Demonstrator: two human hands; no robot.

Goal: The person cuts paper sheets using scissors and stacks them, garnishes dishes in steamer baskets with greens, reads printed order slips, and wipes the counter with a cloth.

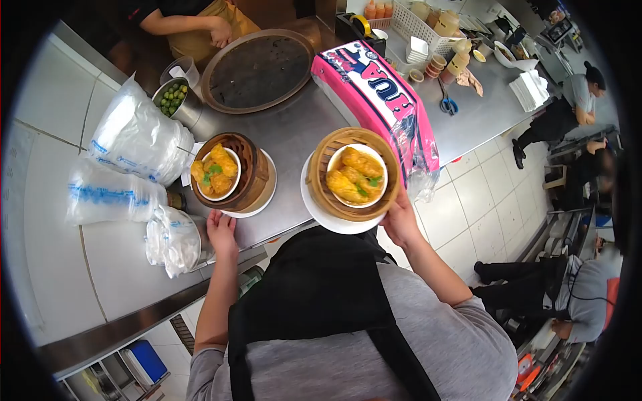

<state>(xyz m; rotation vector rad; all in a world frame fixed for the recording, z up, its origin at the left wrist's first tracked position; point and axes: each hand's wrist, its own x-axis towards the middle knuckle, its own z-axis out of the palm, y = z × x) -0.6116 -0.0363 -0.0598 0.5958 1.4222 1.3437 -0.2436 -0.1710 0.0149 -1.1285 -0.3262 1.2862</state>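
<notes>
A bamboo steamer on a white plate is in my right hand, which is closed around the plate's right edge. Inside it sits a white bowl of yellow food with green leaves. To the left, a darker steamer rests on another white plate, holding a similar bowl of food. My left hand is at the near edge of that plate, fingers up against it and partly hidden under the rim.
A pink package lies on the metal counter. Plastic bags and a container of green citrus stand left. Beyond is a round tray, near another person's hand. Blue scissors and several people are right.
</notes>
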